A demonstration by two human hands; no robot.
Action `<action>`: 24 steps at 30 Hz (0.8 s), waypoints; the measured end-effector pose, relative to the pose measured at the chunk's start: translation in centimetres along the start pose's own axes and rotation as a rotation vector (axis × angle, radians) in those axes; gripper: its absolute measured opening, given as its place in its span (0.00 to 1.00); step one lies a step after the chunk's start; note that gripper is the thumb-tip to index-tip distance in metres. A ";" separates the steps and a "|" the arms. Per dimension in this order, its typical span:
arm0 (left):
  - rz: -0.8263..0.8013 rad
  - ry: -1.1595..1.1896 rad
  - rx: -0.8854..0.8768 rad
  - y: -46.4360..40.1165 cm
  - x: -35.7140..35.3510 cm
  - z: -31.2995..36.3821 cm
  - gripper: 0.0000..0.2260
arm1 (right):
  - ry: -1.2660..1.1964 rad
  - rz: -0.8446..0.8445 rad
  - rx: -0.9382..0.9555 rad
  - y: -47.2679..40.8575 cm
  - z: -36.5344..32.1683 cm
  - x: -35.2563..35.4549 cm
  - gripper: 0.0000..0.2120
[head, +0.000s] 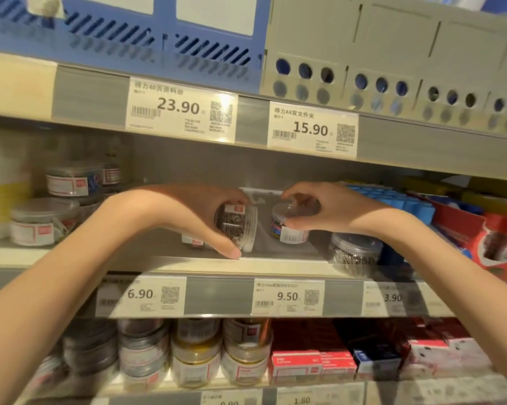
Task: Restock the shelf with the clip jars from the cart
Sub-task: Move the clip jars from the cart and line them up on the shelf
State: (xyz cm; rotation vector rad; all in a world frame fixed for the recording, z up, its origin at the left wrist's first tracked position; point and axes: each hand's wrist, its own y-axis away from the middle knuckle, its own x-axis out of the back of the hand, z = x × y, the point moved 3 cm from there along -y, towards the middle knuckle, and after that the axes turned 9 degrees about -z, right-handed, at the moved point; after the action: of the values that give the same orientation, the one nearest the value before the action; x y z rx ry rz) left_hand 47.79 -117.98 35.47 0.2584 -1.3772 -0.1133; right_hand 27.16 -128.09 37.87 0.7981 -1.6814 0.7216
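Left hand (208, 211): fingers curled over the top and thumb hooked beneath a clear jar of silver clips (237, 228), which is tipped on its side, lid toward the right, held just above the front edge of the middle shelf (246, 266). Right hand (319, 206): fingertips bunched on the lid, thumb pressed to the label side of a second jar of coloured clips (290, 226), upright and further back on the same shelf — whether its base rests on the board cannot be told. Another jar of silver clips (354, 249) stands just right of it, at the shelf front. More jars (44, 222) sit stacked at the left, blurred. Price tags (287, 296) line the shelf lip. A partly hidden label shows behind the left palm — unreadable.
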 end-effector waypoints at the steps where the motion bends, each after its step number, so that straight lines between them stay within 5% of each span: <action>1: 0.003 0.006 -0.013 0.1 0.1 0.1 0.54 | -0.008 -0.009 0.011 -0.2 0.2 -0.1 0.20; 5: -0.010 -0.027 0.017 -0.1 0.2 -0.1 0.52 | -0.042 -0.058 0.061 -1.2 0.6 -0.2 0.18; 9: 0.105 -0.103 -0.149 1.1 1.2 1.9 0.36 | -0.067 -0.102 0.071 -2.1 0.9 -0.1 0.17; 24: 0.231 0.019 -0.303 2.2 1.1 2.6 0.26 | 0.031 -0.134 0.096 -5.0 0.6 -0.5 0.21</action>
State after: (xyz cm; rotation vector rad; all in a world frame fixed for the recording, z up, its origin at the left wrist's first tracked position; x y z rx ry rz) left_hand 45.27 -116.43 37.55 -0.1521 -1.3407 -0.1246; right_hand 30.97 -131.47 37.53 0.9528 -1.5589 0.7216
